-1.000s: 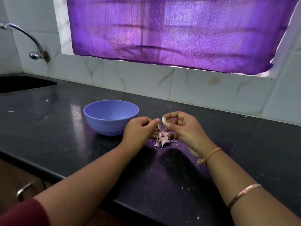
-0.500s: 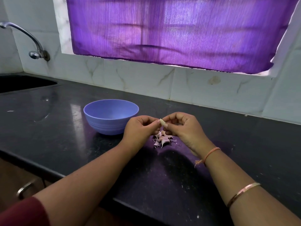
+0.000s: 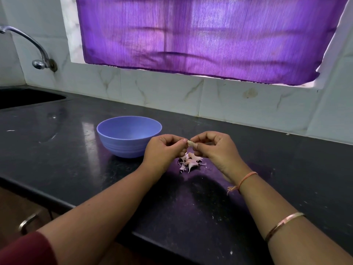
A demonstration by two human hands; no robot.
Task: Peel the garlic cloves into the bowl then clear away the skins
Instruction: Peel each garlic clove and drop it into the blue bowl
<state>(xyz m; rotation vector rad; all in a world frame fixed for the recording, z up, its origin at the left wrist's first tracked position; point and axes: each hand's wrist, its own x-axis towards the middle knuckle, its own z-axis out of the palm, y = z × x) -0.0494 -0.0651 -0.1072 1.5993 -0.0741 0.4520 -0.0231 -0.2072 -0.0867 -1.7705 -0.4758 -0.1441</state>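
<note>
A pale garlic clove [image 3: 190, 143] is pinched between the fingertips of my left hand [image 3: 164, 150] and my right hand [image 3: 214, 148], held just above the dark counter. Directly below it lies a small heap of pinkish garlic skins [image 3: 190, 162]. A lilac-blue bowl [image 3: 122, 146] stands on the counter immediately left of my left hand; no cloves show in the visible part of its inside. Both hands have their fingers curled around the clove.
The black stone counter [image 3: 76, 159] runs to a sink [image 3: 23, 97] at the far left with a metal tap [image 3: 39, 63] above it. A tiled wall and a purple curtain [image 3: 200, 35] stand behind. A drawer handle [image 3: 28, 222] shows below the counter's front edge.
My right hand brought the clove down and left until my left fingertips met it. The two hands now pinch it together; the bowl and skins have not moved.
</note>
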